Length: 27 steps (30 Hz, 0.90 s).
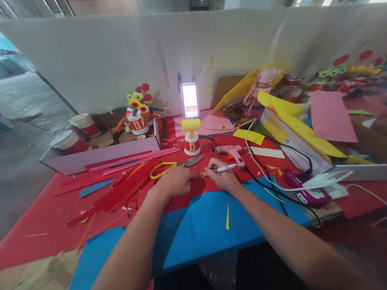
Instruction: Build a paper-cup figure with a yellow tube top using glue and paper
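My right hand [220, 175] is closed round a white marker pen [227, 167], its tip down by a small orange piece [202, 174] on the red tabletop. On the other side of that piece rests my left hand [176, 181], fingers curled and index fingertip against or very near it; whether it pinches anything is hidden. Scissors with yellow handles [163, 168] lie just beyond my left hand. Behind both hands stands a paper-cup figure [192, 143] with a yellow roll on top and coiled paper arms. A pink glue gun [230, 152] lies beyond my right hand.
Blue sheets [207, 225] cover the near edge. Red paper strips [126, 191] lie at left, before a box [113, 154] holding cups and finished figures [137, 120]. Cables run to a purple power strip [306, 189] at right, beside a box of coloured paper [302, 146].
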Motion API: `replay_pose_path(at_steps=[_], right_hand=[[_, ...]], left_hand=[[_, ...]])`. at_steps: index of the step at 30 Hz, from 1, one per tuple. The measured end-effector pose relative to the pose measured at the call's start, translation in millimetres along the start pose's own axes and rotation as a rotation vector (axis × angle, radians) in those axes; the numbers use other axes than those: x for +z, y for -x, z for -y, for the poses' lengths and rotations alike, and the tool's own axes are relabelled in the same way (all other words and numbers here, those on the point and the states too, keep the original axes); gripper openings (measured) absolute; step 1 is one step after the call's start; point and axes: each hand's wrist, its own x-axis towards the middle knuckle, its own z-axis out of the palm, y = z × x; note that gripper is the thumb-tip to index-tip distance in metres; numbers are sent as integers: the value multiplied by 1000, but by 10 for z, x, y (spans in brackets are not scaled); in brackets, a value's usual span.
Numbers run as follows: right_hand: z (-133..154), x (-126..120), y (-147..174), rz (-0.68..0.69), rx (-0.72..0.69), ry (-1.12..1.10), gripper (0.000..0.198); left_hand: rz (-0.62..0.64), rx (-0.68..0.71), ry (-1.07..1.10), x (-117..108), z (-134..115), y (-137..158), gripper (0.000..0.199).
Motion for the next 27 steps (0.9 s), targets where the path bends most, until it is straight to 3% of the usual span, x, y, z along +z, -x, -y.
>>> replay_pose_path(at_steps=[27], right_hand=[[11,8,10,-38,-10,2,20]], left_hand=[[-18,9,7,10,0,-1,47]])
